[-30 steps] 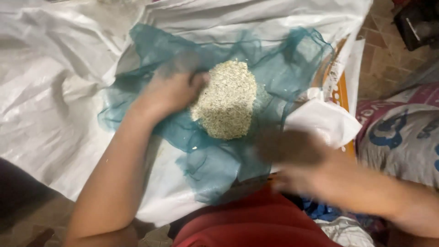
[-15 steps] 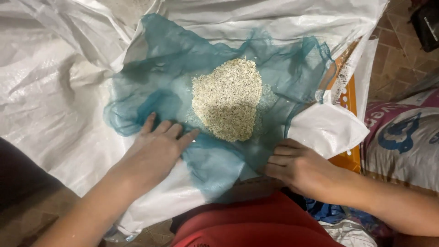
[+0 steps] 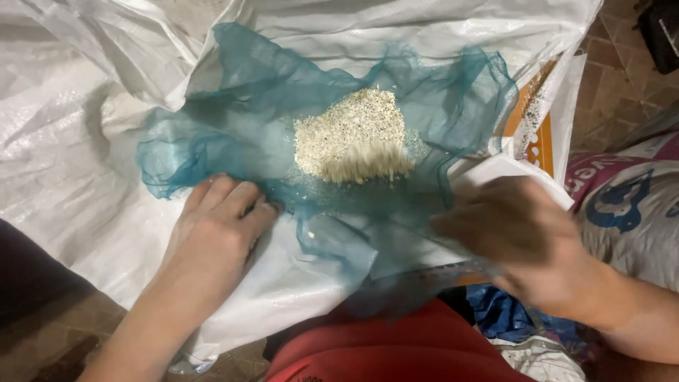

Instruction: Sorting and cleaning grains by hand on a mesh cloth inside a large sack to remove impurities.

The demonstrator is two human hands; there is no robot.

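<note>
Thin teal mesh cloth [image 3: 233,134] bearing loose pale grain heap [image 3: 353,138]: light, limp, spill-prone; best gathered at edges. Left hand [image 3: 216,233] flat, pressing near edge; right hand [image 3: 523,233] blurred, grip indeterminate.

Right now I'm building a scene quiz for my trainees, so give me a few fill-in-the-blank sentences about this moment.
1. The pale grain lies heaped on a ____ mesh cloth.
2. The left hand rests flat on the cloth's ____ edge.
3. The cloth is spread over a ____ woven sack.
4. The right hand appears ____ from motion.

Missing words: teal; near; white; blurred
</note>
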